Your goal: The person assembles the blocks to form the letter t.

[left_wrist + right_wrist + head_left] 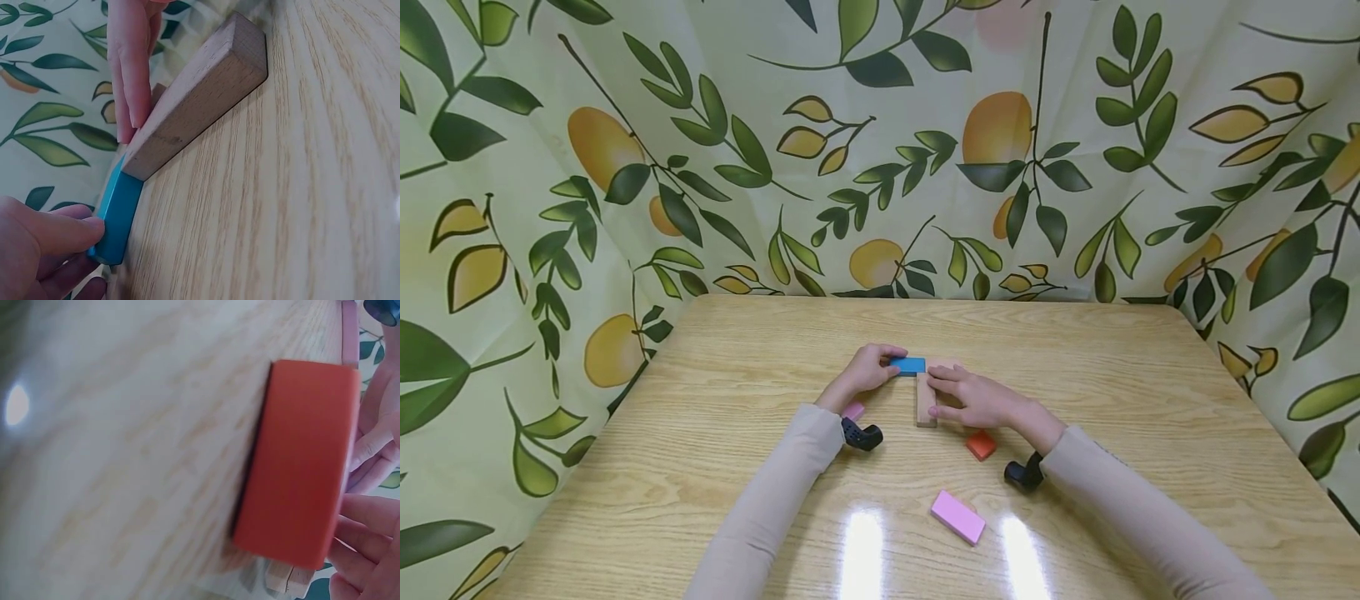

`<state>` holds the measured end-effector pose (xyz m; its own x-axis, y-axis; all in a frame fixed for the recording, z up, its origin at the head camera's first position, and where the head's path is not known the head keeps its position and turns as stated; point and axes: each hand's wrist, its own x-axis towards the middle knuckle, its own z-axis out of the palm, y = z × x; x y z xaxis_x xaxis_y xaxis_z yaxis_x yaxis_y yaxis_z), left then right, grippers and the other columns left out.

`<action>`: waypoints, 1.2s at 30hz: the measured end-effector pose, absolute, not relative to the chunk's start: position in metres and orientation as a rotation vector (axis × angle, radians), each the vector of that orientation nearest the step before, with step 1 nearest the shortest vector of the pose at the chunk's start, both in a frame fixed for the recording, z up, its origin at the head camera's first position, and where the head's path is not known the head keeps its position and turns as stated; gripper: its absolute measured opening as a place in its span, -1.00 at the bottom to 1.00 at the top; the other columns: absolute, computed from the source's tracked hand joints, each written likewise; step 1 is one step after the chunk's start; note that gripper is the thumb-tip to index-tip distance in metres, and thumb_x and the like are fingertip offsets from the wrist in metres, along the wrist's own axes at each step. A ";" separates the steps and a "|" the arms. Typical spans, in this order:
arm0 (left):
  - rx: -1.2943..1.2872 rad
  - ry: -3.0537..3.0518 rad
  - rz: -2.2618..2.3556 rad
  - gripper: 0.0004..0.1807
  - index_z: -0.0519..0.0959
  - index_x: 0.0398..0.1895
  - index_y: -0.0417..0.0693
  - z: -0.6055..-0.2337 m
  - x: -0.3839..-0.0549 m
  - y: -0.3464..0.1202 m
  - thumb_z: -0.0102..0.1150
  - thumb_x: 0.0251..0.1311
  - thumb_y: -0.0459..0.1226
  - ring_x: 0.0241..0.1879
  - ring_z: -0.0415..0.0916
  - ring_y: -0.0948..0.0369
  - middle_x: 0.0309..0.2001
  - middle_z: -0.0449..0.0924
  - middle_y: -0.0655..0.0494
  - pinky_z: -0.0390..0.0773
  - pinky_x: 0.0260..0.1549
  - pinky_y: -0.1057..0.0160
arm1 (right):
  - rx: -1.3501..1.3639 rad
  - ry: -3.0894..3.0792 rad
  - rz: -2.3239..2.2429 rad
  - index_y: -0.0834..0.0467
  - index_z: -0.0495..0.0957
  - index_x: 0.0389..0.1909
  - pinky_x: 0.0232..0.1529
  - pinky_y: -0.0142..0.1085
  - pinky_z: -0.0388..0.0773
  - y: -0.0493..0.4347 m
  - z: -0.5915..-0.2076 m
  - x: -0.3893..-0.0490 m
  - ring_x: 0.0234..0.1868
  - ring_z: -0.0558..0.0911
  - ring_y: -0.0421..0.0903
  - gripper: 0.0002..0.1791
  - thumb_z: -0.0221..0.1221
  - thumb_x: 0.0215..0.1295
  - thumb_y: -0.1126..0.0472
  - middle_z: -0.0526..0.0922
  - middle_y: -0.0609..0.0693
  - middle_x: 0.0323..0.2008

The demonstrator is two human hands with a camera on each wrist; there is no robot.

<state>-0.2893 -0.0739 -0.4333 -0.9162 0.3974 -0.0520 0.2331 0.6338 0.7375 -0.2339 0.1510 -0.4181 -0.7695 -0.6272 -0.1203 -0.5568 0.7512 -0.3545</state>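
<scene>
My left hand (868, 368) pinches the outer end of a blue block (912, 366) between thumb and fingers. Against that block's other end, a plain wooden block (926, 404) reaches toward me, its end meeting the blue side in the left wrist view. Another pale wooden block (942, 362) lies behind, partly covered by my right hand (981, 397). The right fingers extend fairly straight, their tips touching the wooden blocks. A red block (300, 462) lies on the table just below the right hand, with the wooden ends showing past it in the right wrist view.
A pink block (958, 517) lies nearer to me on the wood-grain table (737, 350). Another pink block (853, 411) shows partly beside the left wrist. Black wrist cameras stick out below both sleeves. A leaf-and-fruit patterned cloth hangs behind the table.
</scene>
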 end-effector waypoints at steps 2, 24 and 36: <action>0.525 2.649 1.143 -0.63 0.53 0.18 -0.16 -0.433 -0.289 -0.074 0.09 0.31 -0.38 0.29 0.42 -0.02 0.25 0.52 -0.12 0.40 0.33 0.02 | -0.942 2.721 -0.442 0.23 0.27 0.38 0.51 0.09 0.07 0.151 -0.418 -0.233 0.51 0.16 0.19 -0.27 0.01 0.39 -0.19 0.19 0.17 0.48; 0.607 2.722 1.150 -0.61 0.49 0.18 -0.28 -0.422 -0.269 -0.086 0.09 0.28 -0.39 0.39 0.29 -0.10 0.30 0.43 -0.21 0.26 0.42 -0.04 | -1.041 2.747 -0.483 0.27 0.28 0.37 0.52 0.08 0.05 0.150 -0.418 -0.234 0.51 0.18 0.14 -0.32 0.02 0.41 -0.10 0.20 0.17 0.47; 0.583 2.707 1.137 -0.59 0.46 0.23 -0.24 -0.420 -0.257 -0.097 0.07 0.33 -0.33 0.37 0.31 -0.09 0.31 0.42 -0.19 0.28 0.41 -0.04 | -1.014 2.735 -0.444 0.23 0.27 0.38 0.54 0.05 0.03 0.145 -0.416 -0.237 0.52 0.17 0.12 -0.30 -0.01 0.42 -0.15 0.20 0.17 0.47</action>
<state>-0.2567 -0.0972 -0.4204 -0.9136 0.4064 0.0141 0.2946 0.6376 0.7118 -0.2374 0.1446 -0.4158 -0.7479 -0.6597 -0.0735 -0.6025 0.7212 -0.3420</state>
